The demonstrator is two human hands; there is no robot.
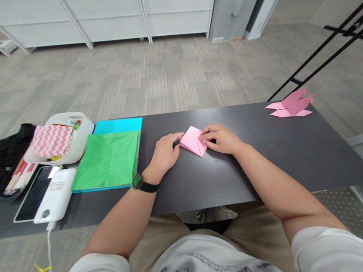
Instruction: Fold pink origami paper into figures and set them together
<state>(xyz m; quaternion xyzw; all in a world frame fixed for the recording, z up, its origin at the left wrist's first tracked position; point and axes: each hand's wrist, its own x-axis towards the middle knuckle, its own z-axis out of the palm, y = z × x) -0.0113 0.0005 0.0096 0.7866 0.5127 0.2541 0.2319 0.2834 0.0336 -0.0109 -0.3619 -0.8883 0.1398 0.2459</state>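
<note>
Folded pink paper (193, 140), nearer the tabletop's (193, 189) far edge, looks light, easily creased: favour its corners. Your right fingers (211, 127) pinch its right side; whether your left fingers (175, 136) grip is unclear.

no wording is coming through legibly. on the white device (54, 200), small printed lines (57, 186) are sitting near the far end, too tiny for reading. on the white shirt (177, 253), rows of dark lettering (212, 260) are running across the front, the letters blurring into no readable word.
</note>
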